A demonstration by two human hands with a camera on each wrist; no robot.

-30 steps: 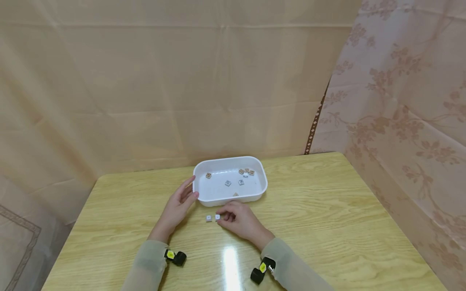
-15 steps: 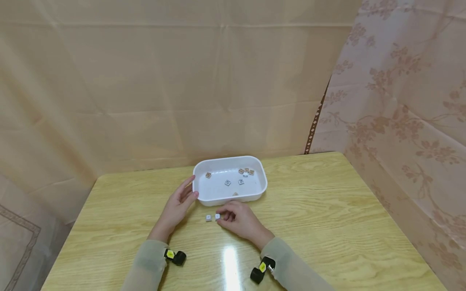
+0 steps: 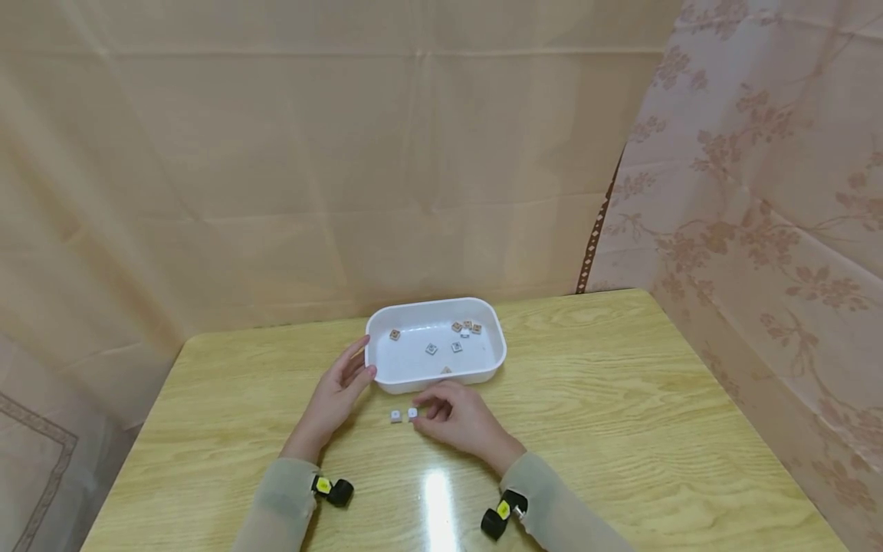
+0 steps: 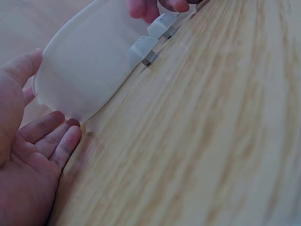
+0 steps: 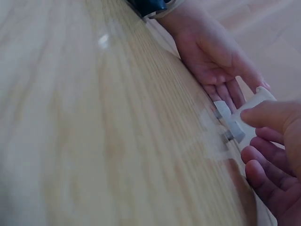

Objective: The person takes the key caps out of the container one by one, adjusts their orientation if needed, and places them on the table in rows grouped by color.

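A white plastic tray [image 3: 414, 379] lies on the table, holding several small brown and white keycaps. My left hand [image 3: 334, 396] holds its left end, with the fingers and thumb spread along the rim and wall. In front of the tray, two white keycaps stand side by side on the wood: a left keycap [image 3: 395, 415] and a right keycap [image 3: 412, 413]. Each has a darker stem beneath, visible in the left wrist view. My right hand [image 3: 464, 419] is just right of the right keycap, thumb and index finger parted around its side without pinching it.
The wooden table [image 3: 621, 429] extends to both sides and toward me. A beige curtain [image 3: 310, 169] hangs behind it, and a floral cloth [image 3: 766, 199] hangs at the right. Black wrist cameras sit on both sleeves.
My right hand has let go of the right keycap and drawn slightly to the right. Both keycaps, the tray and my left hand stay where they were.
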